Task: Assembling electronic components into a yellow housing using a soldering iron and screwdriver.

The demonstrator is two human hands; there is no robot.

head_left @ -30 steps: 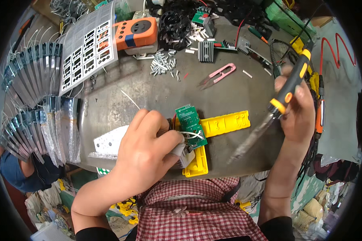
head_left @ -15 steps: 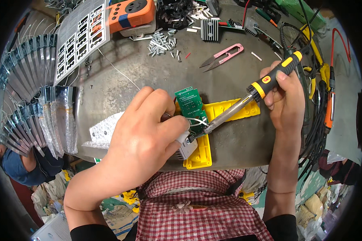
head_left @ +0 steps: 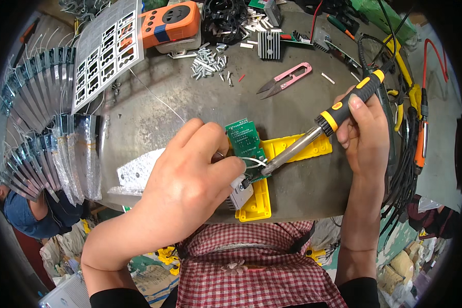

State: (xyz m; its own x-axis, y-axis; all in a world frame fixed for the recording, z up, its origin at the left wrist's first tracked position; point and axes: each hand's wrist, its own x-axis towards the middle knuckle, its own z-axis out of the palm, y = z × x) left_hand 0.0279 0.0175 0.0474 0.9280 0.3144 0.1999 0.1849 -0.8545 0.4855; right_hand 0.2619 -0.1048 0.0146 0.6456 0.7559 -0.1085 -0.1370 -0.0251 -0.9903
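Note:
My right hand (head_left: 362, 126) is closed around the black and yellow handle of a soldering iron (head_left: 338, 108). Its metal tip touches, or nearly touches, the lower edge of a green circuit board (head_left: 244, 137), where white lead wires (head_left: 258, 161) end. My left hand (head_left: 192, 172) pinches a thin wire (head_left: 161, 101) that runs in from the upper left; its fingertips are close to the joint and partly hide it. A finned metal heat sink (head_left: 241, 195) sits under the left fingers. Beneath the board lies an angled yellow plastic housing (head_left: 297, 149).
Pink-handled thread snips (head_left: 292, 77), a pile of screws (head_left: 208, 62) and another heat sink (head_left: 268, 45) lie beyond my hands. An orange device (head_left: 169, 23) and a label sheet (head_left: 108, 54) stand far left. Black cables (head_left: 403, 174) hang at the right edge; bubble wrap (head_left: 138, 172) lies left.
The whole view has shifted slightly, with the table lower in the picture. Both hands keep their grips, and the iron's tip stays at the board's lower edge.

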